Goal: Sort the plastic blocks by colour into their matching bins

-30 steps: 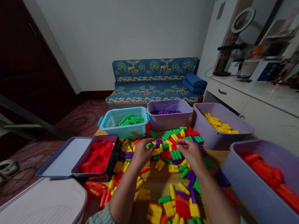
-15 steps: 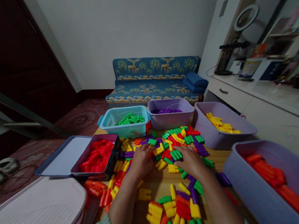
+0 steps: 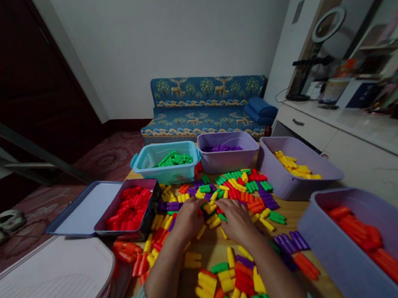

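Interlocking plastic building blocks in red, yellow, green, purple and orange lie spread over the wooden table (image 3: 213, 248). My left hand (image 3: 190, 218) is low over the middle of the pile, fingers apart and pointing right beside yellow blocks (image 3: 210, 207). Just to its right, my right hand (image 3: 234, 219) reaches over green and yellow blocks with its fingers spread. Both hands touch or nearly touch the pile; the pieces directly under the fingers are partly hidden. A mixed cluster with red blocks (image 3: 243, 281) lies between my forearms.
Around the blocks stand a turquoise bin (image 3: 167, 175) with green pieces, a lilac bin (image 3: 229, 160) with purple ones, a right-hand bin (image 3: 281, 182) with yellow, and a near-right bin (image 3: 321, 230) with red. An open tin (image 3: 156, 199) at left holds red blocks.
My right hand has moved left, closer to my left hand, uncovering orange, yellow and purple blocks at the right. The green blocks by its fingertips are no longer seen there. My left hand shifted slightly.
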The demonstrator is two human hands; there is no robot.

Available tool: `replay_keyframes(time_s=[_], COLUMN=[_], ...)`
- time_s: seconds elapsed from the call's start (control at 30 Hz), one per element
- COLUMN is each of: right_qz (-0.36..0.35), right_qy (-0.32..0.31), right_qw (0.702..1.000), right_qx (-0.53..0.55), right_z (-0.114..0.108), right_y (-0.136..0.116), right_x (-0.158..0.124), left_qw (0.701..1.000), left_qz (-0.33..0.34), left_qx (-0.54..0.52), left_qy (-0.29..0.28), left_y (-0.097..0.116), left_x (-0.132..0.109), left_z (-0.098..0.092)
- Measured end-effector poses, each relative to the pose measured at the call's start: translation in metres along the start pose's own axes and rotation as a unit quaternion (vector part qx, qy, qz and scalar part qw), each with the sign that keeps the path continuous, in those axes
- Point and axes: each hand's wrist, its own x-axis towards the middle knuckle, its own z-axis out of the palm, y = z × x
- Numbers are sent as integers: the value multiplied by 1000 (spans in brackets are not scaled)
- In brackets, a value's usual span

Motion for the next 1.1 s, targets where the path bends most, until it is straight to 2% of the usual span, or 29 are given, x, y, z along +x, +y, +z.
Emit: replay_keyframes(time_s=[0.37, 0.53, 0.67, 0.77, 0.83, 0.87, 0.97, 1.03, 1.1], right_qz=[-11, -11, 0, 7, 11, 14, 22, 21, 6], right_qy=[0, 11, 23, 26, 23, 23, 31, 37, 33], right_qw=[1000, 1000, 1000, 1000, 1000, 999, 999, 999, 999], right_qx=[-4, -15, -14, -12, -15, -18, -21, -18, -16], right_z=[-3, -3, -2, 0, 1, 1, 1, 1, 0], right_y=[2, 1, 1, 2, 3, 3, 4, 5, 5], right_x=[0, 0, 0, 0, 1, 2, 2, 1, 0], left_qw=[1000, 999, 998, 988, 958, 930, 815, 751, 709], left_qz=[-1, -35, -66, -102, -159, -191, -267, -294, -307], left_qx=[-17, -7, -22, -100, -226, -306, -512, -589, -634], left_qy=[-19, -21, 9, 57, 74, 74, 59, 46, 29], left_y=[-8, -6, -1, 1, 1, 2, 5, 8, 11], left_x=[0, -1, 0, 2, 4, 5, 6, 6, 7], left_z=[-1, -9, -16, -15, -12, -11, -9, -11, -15])
